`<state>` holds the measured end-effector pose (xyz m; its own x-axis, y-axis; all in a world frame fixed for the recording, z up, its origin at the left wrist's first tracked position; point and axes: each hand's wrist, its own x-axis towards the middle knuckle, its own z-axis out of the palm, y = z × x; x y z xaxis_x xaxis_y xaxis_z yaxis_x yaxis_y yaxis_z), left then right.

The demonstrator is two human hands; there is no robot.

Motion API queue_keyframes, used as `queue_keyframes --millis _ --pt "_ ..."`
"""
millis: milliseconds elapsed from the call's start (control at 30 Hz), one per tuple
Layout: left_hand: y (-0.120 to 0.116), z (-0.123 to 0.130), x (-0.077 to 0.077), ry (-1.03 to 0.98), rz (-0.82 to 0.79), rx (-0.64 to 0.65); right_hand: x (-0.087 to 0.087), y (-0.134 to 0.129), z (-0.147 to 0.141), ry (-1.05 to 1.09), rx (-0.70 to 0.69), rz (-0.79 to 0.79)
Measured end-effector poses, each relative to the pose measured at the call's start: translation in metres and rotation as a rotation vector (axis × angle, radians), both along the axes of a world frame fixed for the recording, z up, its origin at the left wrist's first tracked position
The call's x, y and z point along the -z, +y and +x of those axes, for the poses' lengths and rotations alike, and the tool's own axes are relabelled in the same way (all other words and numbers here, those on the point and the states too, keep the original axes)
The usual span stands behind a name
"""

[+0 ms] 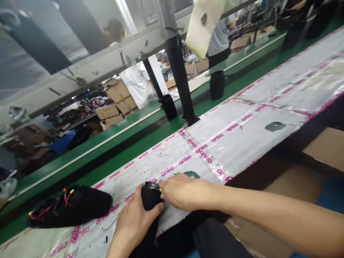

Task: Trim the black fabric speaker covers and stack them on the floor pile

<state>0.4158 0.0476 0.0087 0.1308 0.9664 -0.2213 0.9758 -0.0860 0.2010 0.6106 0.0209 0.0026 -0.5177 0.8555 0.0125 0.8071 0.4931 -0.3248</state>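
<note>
Head view, going left to right: first up is a black double housing (92, 202) lying on its side on the table (172, 152), two openings facing left, with red wires (65, 197) and little yellow tips poking out. Next over is the left hand (134, 216), and it's got a black unit (150, 200) near the front edge of the table. That unit looks smooth, matte and rounded, with a shinier strip along the top and one small round silvery spot on it. Can't make out where its bottom ends, it's all dark down there. As for pose, the left hand comes up from the bottom of the view, curved snugly around the body, fingers on the far left side and thumb across the near side. Right hand (178, 193) reaches in from the right with the forearm nearly level, fingers curled in and tips at the unit's top right edge. There's a speck of yellow by those fingertips, but I honestly can't tell if they're gripping it. Farther right, a black cylinder (217, 87) stands on the green belt (200, 102).
</note>
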Motion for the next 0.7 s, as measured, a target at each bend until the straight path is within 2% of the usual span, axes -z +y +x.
queue_keyframes --millis 100,200,333,700 --pt "0.005 -0.007 0.003 -0.025 -0.066 -0.004 0.017 0.001 0.001 0.228 0.101 -0.037" --pt "0.003 -0.007 0.002 -0.028 -0.057 0.010 0.030 -0.002 -0.001 0.389 0.219 -0.009" --pt "-0.003 0.001 -0.002 0.009 -0.027 -0.008 0.037 -0.006 -0.002 0.344 0.209 0.029" --pt "-0.009 0.005 -0.004 0.046 0.002 -0.006 0.031 -0.011 -0.005 0.271 0.173 0.022"
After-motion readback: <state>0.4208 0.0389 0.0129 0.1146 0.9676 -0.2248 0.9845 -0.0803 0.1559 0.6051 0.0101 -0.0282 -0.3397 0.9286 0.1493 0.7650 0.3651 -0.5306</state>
